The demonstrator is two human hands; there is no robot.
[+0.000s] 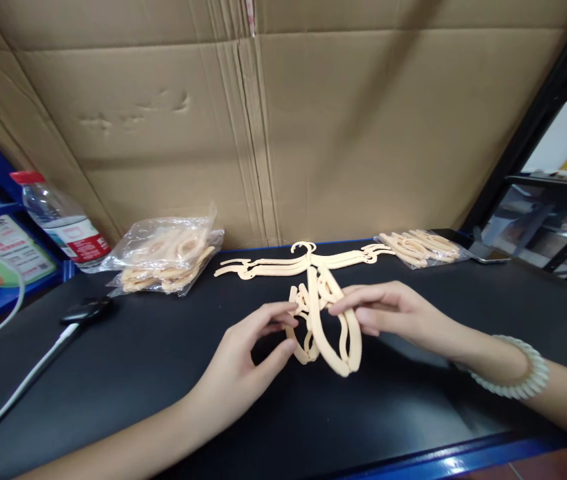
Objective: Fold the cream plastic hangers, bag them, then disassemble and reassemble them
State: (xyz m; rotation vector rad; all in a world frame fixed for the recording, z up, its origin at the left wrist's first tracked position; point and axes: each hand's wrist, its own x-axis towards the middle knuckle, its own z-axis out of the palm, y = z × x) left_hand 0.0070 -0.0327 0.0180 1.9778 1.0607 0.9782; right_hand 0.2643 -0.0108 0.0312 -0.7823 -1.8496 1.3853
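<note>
Left hand (248, 353): closest to the camera, arm included, in front of the spread hangers (283, 268) and left of their hooks. Thumb and forefinger curl around the smaller loop's edge; can't tell if they're really pinching.
Right hand (388, 307): also in front of the spread hangers, right of the hooks. Fingertips and thumb pinch one limb of the folded hanger, I guess so the rest stays clear of the palm.
Cardboard sheet (388, 133): stands behind the spread hangers like a backdrop.
Black table (163, 360): under the spread hangers, running toward the camera.
Spread hangers: lying flat, long axis left to right, hooks pointing away to the cardboard. Bunched close, probably to save room.
Bagged stack (163, 257): left of the spread hangers, likely parked out of the way.
Bottle (76, 233): far left of the spread hangers, red cap up.
Folded hanger (319, 337): just in front of the spread hangers, tapered end toward the camera and slightly right, long axis roughly front to back.
Second bag (418, 248): right of the spread hangers.
Smaller loop (302, 353): in front of the spread hangers too, rounded end toward the camera. Same hanger or another? No clue.
</note>
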